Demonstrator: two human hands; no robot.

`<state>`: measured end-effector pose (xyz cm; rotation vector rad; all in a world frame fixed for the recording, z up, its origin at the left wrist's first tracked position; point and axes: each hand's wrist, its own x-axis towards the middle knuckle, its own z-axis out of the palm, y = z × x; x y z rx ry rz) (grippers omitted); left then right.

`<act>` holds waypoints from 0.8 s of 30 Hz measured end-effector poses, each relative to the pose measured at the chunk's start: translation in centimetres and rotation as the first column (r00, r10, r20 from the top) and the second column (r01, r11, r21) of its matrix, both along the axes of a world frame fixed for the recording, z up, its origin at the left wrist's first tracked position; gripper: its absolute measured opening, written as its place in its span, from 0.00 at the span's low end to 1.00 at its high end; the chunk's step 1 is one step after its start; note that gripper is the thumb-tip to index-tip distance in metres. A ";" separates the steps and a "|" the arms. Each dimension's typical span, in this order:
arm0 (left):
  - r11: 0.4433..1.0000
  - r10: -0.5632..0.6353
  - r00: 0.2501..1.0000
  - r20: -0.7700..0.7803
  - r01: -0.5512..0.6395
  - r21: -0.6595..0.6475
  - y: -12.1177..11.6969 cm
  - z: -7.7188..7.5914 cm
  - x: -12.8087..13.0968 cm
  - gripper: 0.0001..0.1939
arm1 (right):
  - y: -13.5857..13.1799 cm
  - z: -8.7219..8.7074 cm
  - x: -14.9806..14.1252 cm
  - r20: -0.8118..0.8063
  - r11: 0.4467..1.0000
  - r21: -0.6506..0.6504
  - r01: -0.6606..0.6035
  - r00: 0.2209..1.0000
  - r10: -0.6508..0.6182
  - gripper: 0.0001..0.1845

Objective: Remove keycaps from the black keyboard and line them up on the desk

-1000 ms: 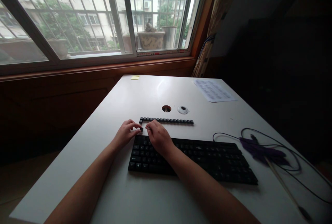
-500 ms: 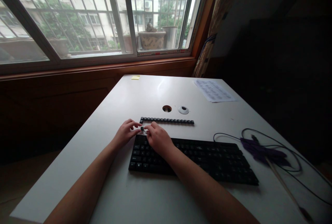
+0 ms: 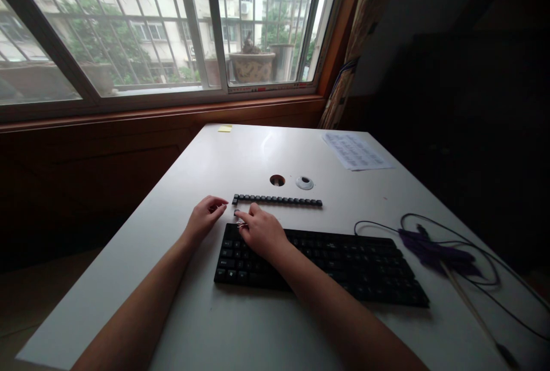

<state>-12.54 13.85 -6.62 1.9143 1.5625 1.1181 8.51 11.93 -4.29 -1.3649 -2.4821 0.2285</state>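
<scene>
My right hand (image 3: 263, 230) reaches over the top left corner of a black keyboard (image 3: 344, 268), its index fingertip on a single black keycap (image 3: 236, 213) on the desk. A small thin metal wire tool (image 3: 241, 224) sticks out from beneath its fingers; its exact kind is too small to tell. My left hand (image 3: 206, 216) is just left of that keycap, with bent fingers and a narrow gap between thumb and index, holding nothing that I can see. Beyond both hands lies a straight row of black keycaps (image 3: 279, 200), with one more keycap below its left end.
The white desk (image 3: 189, 314) carries a printed sheet (image 3: 354, 152), a yellow sticky note (image 3: 225, 129), a cable hole (image 3: 277, 180) and its loose cover (image 3: 305, 182). At right lie a black cable (image 3: 378, 223), a purple cloth-like thing (image 3: 429, 248) and a thin stick (image 3: 468, 305).
My left hand has drawn back a little to the left, off the keycap. My right index finger has come down onto that keycap, which now sits below the others.
</scene>
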 end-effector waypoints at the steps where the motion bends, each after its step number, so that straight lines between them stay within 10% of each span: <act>1: 1.000 0.002 1.000 -0.013 -0.002 0.004 0.0 0.0 0.0 0.10 | 0.0 0.0 0.0 0.005 1.000 0.000 0.009 1.000 -0.009 0.20; 24: 0.996 -0.061 0.991 -0.116 0.068 0.052 -0.2 -0.4 0.7 0.07 | 1.4 0.2 0.0 0.063 0.993 -0.074 0.097 0.994 -0.092 0.25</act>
